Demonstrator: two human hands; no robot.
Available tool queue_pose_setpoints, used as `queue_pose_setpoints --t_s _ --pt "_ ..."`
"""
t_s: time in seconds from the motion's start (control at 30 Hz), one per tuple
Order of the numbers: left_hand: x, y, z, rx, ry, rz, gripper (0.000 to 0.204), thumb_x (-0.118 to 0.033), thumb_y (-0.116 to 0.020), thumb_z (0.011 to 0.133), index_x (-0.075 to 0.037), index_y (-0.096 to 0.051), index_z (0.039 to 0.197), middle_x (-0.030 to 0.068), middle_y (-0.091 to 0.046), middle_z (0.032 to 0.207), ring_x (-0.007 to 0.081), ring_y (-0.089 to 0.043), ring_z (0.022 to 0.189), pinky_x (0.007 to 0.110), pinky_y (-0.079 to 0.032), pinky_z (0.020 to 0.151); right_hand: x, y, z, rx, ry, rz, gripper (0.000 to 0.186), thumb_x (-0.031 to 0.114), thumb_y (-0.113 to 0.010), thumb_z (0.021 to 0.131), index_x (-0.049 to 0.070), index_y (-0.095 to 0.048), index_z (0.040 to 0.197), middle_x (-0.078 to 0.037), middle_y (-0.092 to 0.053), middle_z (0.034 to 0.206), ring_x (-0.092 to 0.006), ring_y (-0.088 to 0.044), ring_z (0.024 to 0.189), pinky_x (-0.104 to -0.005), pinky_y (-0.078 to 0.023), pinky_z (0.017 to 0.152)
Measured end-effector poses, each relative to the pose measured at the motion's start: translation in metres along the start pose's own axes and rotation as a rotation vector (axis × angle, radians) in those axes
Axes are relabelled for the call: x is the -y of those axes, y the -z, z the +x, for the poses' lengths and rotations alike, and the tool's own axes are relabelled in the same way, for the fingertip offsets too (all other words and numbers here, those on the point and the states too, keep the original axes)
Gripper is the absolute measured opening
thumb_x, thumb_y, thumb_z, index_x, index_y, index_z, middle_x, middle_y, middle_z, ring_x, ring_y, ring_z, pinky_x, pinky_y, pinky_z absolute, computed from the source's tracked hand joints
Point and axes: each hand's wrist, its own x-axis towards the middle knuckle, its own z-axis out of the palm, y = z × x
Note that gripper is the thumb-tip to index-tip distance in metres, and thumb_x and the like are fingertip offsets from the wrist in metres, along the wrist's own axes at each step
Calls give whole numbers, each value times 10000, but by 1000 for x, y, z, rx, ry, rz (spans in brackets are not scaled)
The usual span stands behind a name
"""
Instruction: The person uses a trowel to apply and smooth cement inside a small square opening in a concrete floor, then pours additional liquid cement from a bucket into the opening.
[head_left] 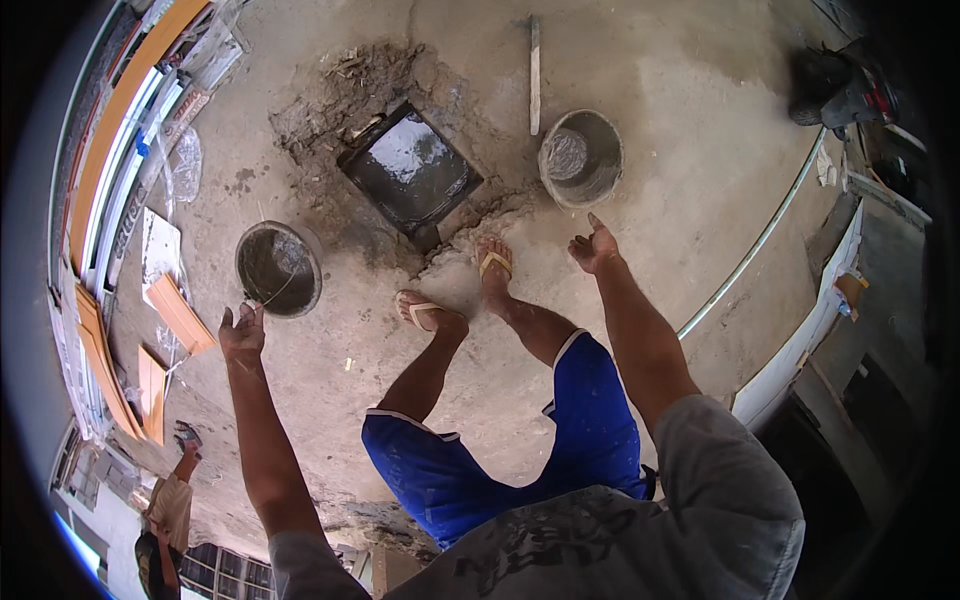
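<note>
My left hand [241, 336] is just below a grey bucket [258, 262] at the left, fingers apart and curled near its thin handle; whether they touch it I cannot tell. My right hand [594, 246] is open beneath a second grey bucket [604, 160], holding nothing. Between and above my hands lies a square opening [410, 170] in the concrete with a wet, reflective inside and broken, muddy concrete [350, 85] around it. A narrow wooden stick [535, 75] lies above the right bucket. My sandaled feet stand at the near side of the opening.
Long panels and strips [120, 150] lie along the left, with loose boards [180, 313]. A pale pipe [750, 240] runs along the right, near a dark motor scooter [845, 95] and a low ledge [800, 330]. Another person [165, 520] is at the lower left.
</note>
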Motion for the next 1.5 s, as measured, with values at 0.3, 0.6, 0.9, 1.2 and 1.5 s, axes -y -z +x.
queue_pose_setpoints --t_s 0.3,0.6,0.9,1.2,1.5 --pt "82 48 110 31 -252 169 215 -64 -518 933 11 -510 1134 72 -544 807 161 -580 752 365 -507 928 13 -39 128 254 213 517 185 137 -580 881 -30 -578 960 -152 -652 925 -292 -652 842 -418 -569 805" --pt "169 90 124 -57 -287 254 710 -506 -447 940 -45 -227 1433 144 -397 1366 281 -430 1256 454 -385 1046 -5 -71 62 443 100 -85 97 54 -499 889 -16 -545 938 -120 -613 882 -221 -627 712 -320 -543 597" --pt "231 100 244 -630 -944 1156 681 -439 -499 921 11 -313 1398 238 -225 1485 433 -249 1349 484 -255 1093 -96 -315 145 245 155 -687 308 52 -573 873 -107 -494 1124 -225 -519 1178 -271 -601 986 -392 -614 754" --pt "291 57 320 -998 -632 1970 609 -419 -342 944 -24 -324 1408 172 -275 1485 376 -274 1353 603 -245 1047 -130 -417 376 -244 1116 -1633 569 240 -566 846 31 -397 1347 -158 -667 873 -302 -641 932 -395 -496 852" --pt "290 77 317 -820 -1183 1457 431 -316 -429 906 50 -653 866 265 -636 816 417 -605 738 487 -468 637 -201 -473 378 -270 1090 -1358 704 215 -588 810 110 -285 1437 -184 -637 1061 -358 -634 935 -437 -490 860"
